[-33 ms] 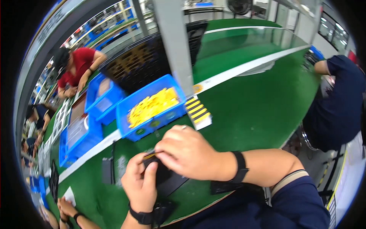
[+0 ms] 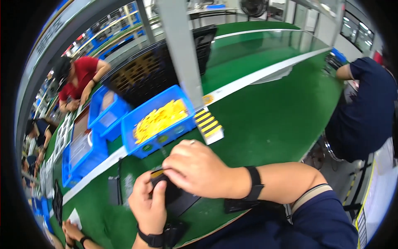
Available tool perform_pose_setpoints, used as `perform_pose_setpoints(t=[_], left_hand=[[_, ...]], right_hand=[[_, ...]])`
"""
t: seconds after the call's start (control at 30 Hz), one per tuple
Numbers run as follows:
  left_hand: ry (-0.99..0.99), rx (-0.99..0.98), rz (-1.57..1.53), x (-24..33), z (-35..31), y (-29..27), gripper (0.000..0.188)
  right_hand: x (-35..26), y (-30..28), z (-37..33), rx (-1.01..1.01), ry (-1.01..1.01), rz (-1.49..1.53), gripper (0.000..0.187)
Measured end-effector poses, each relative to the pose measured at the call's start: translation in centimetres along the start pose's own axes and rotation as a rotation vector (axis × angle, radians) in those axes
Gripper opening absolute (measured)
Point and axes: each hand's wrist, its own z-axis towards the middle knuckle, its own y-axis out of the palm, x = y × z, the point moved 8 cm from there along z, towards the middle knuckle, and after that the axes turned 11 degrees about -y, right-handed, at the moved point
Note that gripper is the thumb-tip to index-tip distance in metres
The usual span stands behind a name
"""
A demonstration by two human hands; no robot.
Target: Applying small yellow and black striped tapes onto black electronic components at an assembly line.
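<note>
My left hand grips a small black part just above the green bench. My right hand reaches across it and pinches a thin yellow piece at the part's top edge. A flat black piece lies under the part. Just beyond my hands stands a blue bin holding several yellow pieces. To its right lies a white holder with yellow and black strips. Both wrists wear black bands.
A grey post rises behind the bin, with a black crate behind it. More blue bins stand to the left. A black block lies left of my hands. A person in red works far left, another in dark blue at right.
The view has shifted slightly, so everything sits a little lower and further left. Both hands keep the same hold on the black part and yellow piece.
</note>
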Motion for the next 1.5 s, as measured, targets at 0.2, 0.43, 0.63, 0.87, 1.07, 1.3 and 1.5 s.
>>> perform_pose_setpoints(t=[0.2,0.43,0.63,0.87,1.07,1.3,1.5], left_hand=[[0.010,-0.044,0.078,-0.3,0.9,0.4,0.020],[-0.041,0.192,0.340,-7.5,8.2,-12.6,0.013],[0.029,0.407,0.914,-8.0,7.5,-16.0,0.022],[0.153,-0.101,0.242,0.4,2.6,-3.1,0.018],[0.072,-0.210,0.119,-0.6,2.3,-0.8,0.027],[-0.107,-0.339,-0.174,-1.7,2.4,-0.1,0.027],[-0.254,-0.142,0.145,-5.5,4.8,-3.8,0.021]], right_hand=[[-0.2,0.2,-0.1,-0.046,-0.077,0.003,0.014],[0.9,0.3,-0.6,0.020,-0.014,0.070,0.012],[1.1,1.1,-0.5,0.002,0.076,0.191,0.009],[2.7,3.4,-0.9,-0.170,0.296,0.370,0.011],[3.2,2.6,-1.4,-0.332,0.392,0.411,0.015],[2.9,2.1,-0.9,-0.160,0.260,0.355,0.011],[3.3,0.2,0.1,0.018,0.328,0.345,0.007]])
